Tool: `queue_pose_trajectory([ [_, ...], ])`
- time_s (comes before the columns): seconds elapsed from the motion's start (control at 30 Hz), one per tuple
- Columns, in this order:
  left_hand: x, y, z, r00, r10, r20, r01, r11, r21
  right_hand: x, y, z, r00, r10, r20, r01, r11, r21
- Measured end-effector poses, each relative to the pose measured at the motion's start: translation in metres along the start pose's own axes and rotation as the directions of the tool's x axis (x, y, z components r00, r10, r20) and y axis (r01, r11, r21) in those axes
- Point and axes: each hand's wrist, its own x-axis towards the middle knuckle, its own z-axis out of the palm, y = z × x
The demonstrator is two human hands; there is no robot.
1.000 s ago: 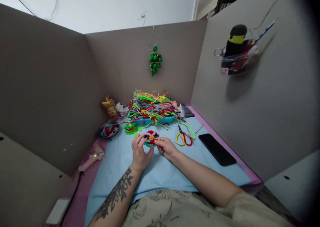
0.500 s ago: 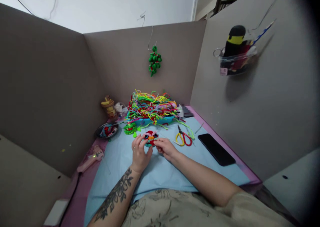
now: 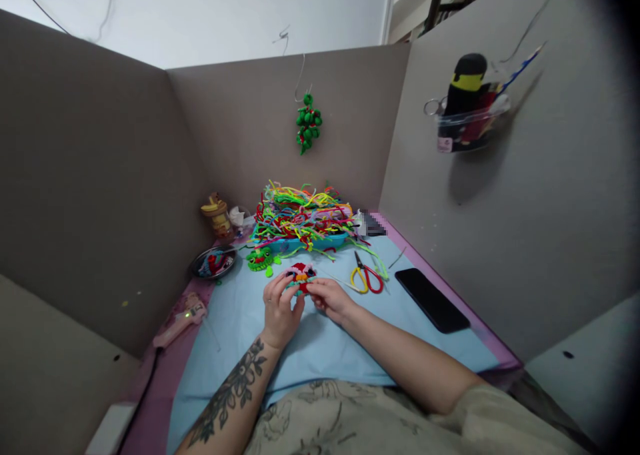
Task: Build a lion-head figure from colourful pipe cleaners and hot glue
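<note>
Between my hands is a small fuzzy figure [image 3: 302, 276], red and pink with dark eyes, an orange beak-like middle and teal at its edges. My left hand [image 3: 281, 306] grips its left side, fingers along the edge and thumb underneath. On the lower right, my right hand [image 3: 330, 298] pinches it between thumb and fingertips, which partly cover it. Behind my left hand lies a green fuzzy figure [image 3: 260, 259] with eyes. Scissors [image 3: 367, 276] with one yellow and one red handle rest open to the right of my right hand.
A blue tray [image 3: 285, 245] heaped with colourful fuzzy strands [image 3: 305, 215] stands at the back. Left are a dark bowl [image 3: 231, 263] of pieces and a pink glue gun [image 3: 183, 321] with a green light. A black phone [image 3: 433, 299] lies right. Grey panels [image 3: 290, 75] enclose the table.
Almost nothing differs. The view has shifted very slightly, and both hands keep the same hold on the fuzzy figure.
</note>
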Motion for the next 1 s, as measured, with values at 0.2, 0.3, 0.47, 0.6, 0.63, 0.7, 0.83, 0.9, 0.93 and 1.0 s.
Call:
queue_pose_trajectory([
  [0.2,-0.0005,-0.0004,-0.0006,1.0,-0.01,-0.003,0.01,1.0,0.007,-0.0019,-0.0021,0.0009,1.0,0.005,0.009,-0.005,1.0,-0.003],
  [0.3,0.0,0.0002,-0.0012,1.0,-0.006,-0.006,0.006,1.0,0.01,-0.0021,-0.0022,0.0008,1.0,0.0,0.02,0.0,1.0,-0.01],
  [0.47,0.0005,0.0008,-0.0016,1.0,-0.01,-0.007,0.01,1.0,0.008,-0.0006,-0.0007,-0.0005,0.999,-0.021,0.038,0.022,1.0,-0.012],
  [0.6,0.0006,0.0013,-0.0019,1.0,-0.008,-0.011,0.008,1.0,0.006,-0.0001,0.0,-0.0011,0.998,-0.031,0.045,0.032,0.999,-0.015],
  [0.63,0.0005,0.0013,-0.0019,1.0,-0.008,-0.012,0.008,1.0,0.008,-0.0002,0.0001,-0.0011,0.998,-0.033,0.046,0.033,0.999,-0.014],
  [0.7,0.0003,0.0014,-0.0017,1.0,-0.012,-0.011,0.012,1.0,0.011,-0.0004,0.0,-0.0009,0.998,-0.034,0.048,0.035,0.999,-0.014],
  [0.83,0.0003,0.0013,-0.0014,1.0,-0.022,-0.01,0.022,1.0,0.009,-0.0002,0.0005,-0.0007,0.998,-0.039,0.045,0.04,0.999,-0.019],
  [0.9,0.0005,0.0013,-0.0015,1.0,-0.019,-0.011,0.019,1.0,0.009,0.0003,0.0012,-0.001,0.998,-0.039,0.047,0.04,0.999,-0.022],
  [0.93,0.0006,0.0013,-0.0015,1.0,-0.018,-0.011,0.018,1.0,0.01,0.0006,0.0015,-0.0012,0.998,-0.037,0.048,0.039,0.999,-0.024],
  [1.0,0.0005,0.0013,-0.0015,1.0,-0.017,-0.011,0.017,1.0,0.011,0.0012,0.0021,-0.0017,0.998,-0.035,0.044,0.036,0.999,-0.029],
])
